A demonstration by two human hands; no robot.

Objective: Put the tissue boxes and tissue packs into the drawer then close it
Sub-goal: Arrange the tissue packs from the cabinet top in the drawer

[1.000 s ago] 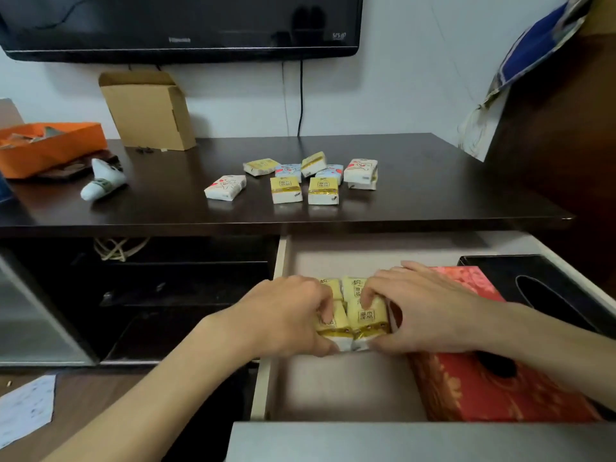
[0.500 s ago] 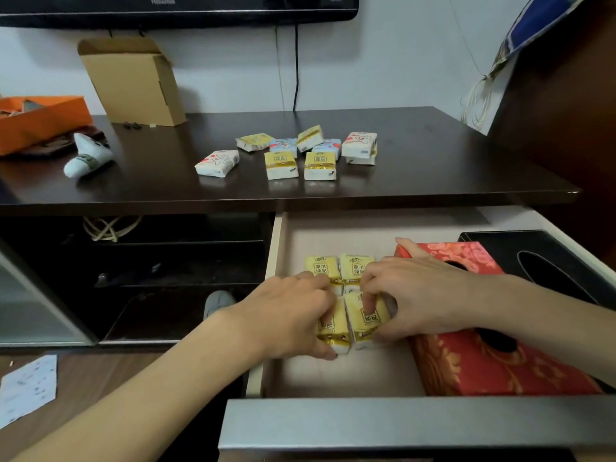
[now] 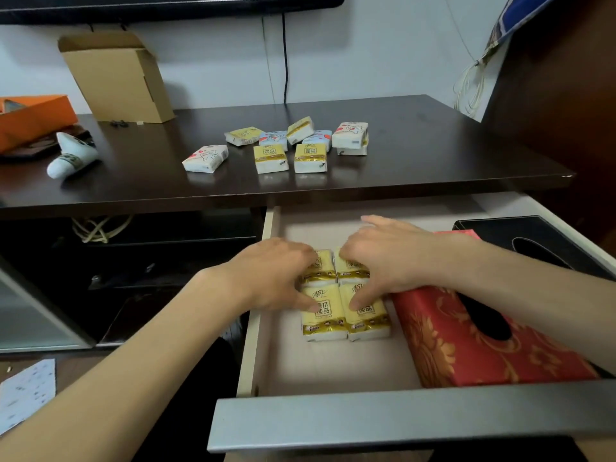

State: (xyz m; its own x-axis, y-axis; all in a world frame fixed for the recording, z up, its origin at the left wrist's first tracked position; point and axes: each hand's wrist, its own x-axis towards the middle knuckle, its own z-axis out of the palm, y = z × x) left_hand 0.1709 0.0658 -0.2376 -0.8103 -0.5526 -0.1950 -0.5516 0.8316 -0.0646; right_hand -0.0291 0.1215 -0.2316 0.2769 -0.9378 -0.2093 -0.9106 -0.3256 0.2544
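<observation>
The drawer (image 3: 383, 415) stands pulled out, with a grey front panel. Inside it several yellow tissue packs (image 3: 345, 315) lie flat in a tight block. My left hand (image 3: 270, 278) and my right hand (image 3: 383, 258) rest on top of the block, fingers spread and pressing down, gripping nothing. A red and gold tissue box (image 3: 466, 341) lies right of the packs, and a black tissue box (image 3: 533, 241) sits at the drawer's far right. Several more packs (image 3: 290, 146), yellow and white-printed, lie scattered on the dark tabletop (image 3: 433, 151) above.
On the tabletop stand a cardboard box (image 3: 116, 78) at the back left, an orange box (image 3: 30, 118) at the far left and a white tube-like object (image 3: 71, 155). A dark open shelf (image 3: 133, 261) lies left of the drawer. A TV hangs above.
Both hands let go of the two front yellow packs, which now lie flat in the drawer, and moved back onto the rear packs. The camera tilted further down.
</observation>
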